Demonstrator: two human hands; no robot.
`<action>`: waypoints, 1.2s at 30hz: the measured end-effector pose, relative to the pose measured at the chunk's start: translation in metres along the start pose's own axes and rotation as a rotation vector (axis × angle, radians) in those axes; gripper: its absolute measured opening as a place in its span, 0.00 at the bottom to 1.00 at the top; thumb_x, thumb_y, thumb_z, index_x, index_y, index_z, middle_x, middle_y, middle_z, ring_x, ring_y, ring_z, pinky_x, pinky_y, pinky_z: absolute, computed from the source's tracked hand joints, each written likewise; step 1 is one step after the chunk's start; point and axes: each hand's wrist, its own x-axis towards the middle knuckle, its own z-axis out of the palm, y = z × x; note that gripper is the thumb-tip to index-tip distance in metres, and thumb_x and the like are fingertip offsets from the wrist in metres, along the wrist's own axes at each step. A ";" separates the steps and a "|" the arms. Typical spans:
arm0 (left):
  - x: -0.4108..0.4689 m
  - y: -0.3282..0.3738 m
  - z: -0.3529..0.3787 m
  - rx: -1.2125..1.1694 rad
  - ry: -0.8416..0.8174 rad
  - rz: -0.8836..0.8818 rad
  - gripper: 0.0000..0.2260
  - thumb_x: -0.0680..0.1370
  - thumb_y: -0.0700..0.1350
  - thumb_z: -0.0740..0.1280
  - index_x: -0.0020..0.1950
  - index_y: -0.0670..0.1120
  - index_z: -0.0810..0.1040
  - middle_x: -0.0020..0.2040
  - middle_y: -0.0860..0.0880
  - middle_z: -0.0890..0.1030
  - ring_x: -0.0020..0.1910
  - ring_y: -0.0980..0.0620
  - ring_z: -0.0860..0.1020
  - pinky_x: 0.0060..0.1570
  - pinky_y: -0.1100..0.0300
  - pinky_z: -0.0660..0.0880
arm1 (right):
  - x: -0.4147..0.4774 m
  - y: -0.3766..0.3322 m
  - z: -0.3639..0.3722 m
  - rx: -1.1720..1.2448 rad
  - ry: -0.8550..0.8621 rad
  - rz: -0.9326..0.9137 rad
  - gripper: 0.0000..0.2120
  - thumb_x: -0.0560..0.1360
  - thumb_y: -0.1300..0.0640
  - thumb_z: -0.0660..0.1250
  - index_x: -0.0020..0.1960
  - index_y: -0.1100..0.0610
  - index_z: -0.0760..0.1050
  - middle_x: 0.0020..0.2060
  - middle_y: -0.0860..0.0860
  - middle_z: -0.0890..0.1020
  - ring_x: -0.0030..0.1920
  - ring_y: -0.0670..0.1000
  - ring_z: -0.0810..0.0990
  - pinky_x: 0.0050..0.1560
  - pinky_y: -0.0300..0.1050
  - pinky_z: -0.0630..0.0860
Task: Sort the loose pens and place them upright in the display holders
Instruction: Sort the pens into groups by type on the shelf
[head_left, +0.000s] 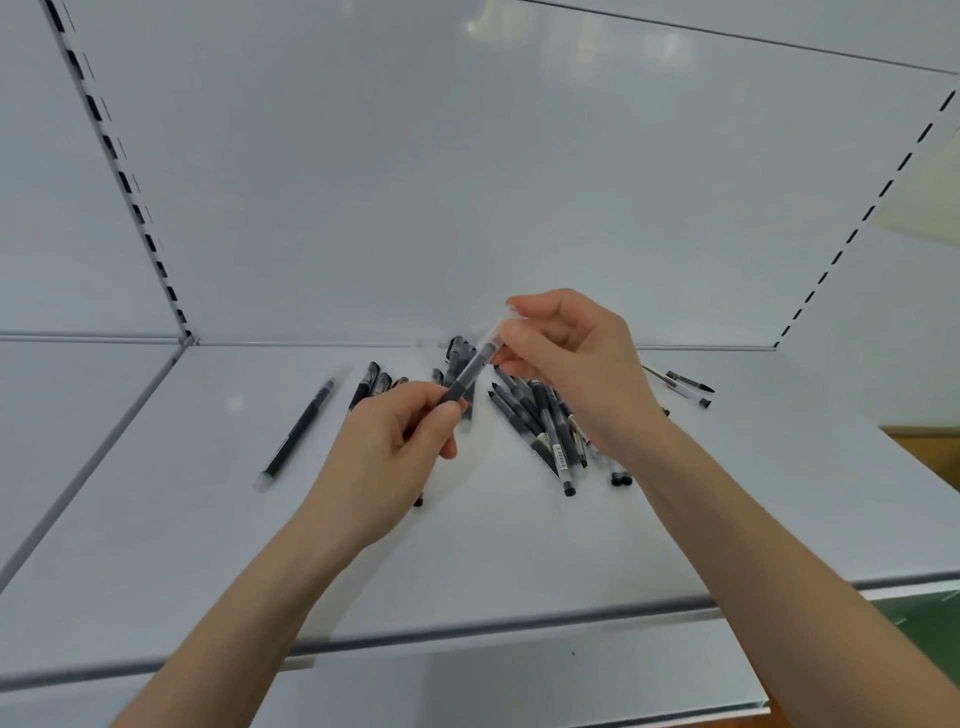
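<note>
A black pen with a clear cap is held above the white shelf between both hands. My left hand pinches its lower dark end, and my right hand pinches the clear cap end. Under and behind the hands lies a loose pile of several black pens. One single black pen lies apart to the left. Two more pens lie to the right near the back wall. No display holder is in view.
The shelf has a white back panel and slotted uprights at the left and right. Its front edge runs across below my forearms. A wooden surface shows past the shelf's right side.
</note>
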 end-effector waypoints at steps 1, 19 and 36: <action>0.000 -0.001 0.000 0.012 0.018 0.005 0.11 0.77 0.41 0.61 0.35 0.44 0.75 0.26 0.56 0.74 0.23 0.57 0.65 0.24 0.70 0.63 | 0.000 0.001 0.002 0.005 0.005 -0.007 0.07 0.74 0.66 0.66 0.46 0.54 0.75 0.33 0.50 0.83 0.35 0.45 0.82 0.41 0.35 0.80; 0.017 -0.051 -0.049 0.882 0.204 -0.211 0.11 0.76 0.33 0.57 0.55 0.35 0.73 0.49 0.36 0.73 0.47 0.37 0.73 0.44 0.48 0.68 | 0.071 0.054 -0.015 -0.915 -0.061 0.019 0.07 0.74 0.61 0.65 0.49 0.62 0.80 0.46 0.54 0.82 0.43 0.47 0.75 0.45 0.34 0.67; 0.056 -0.013 0.029 0.932 -0.049 0.060 0.14 0.78 0.52 0.59 0.52 0.42 0.75 0.51 0.44 0.75 0.52 0.44 0.74 0.42 0.58 0.64 | 0.097 0.070 -0.008 -1.126 -0.126 0.129 0.11 0.74 0.61 0.65 0.48 0.68 0.79 0.48 0.63 0.83 0.50 0.61 0.80 0.51 0.50 0.76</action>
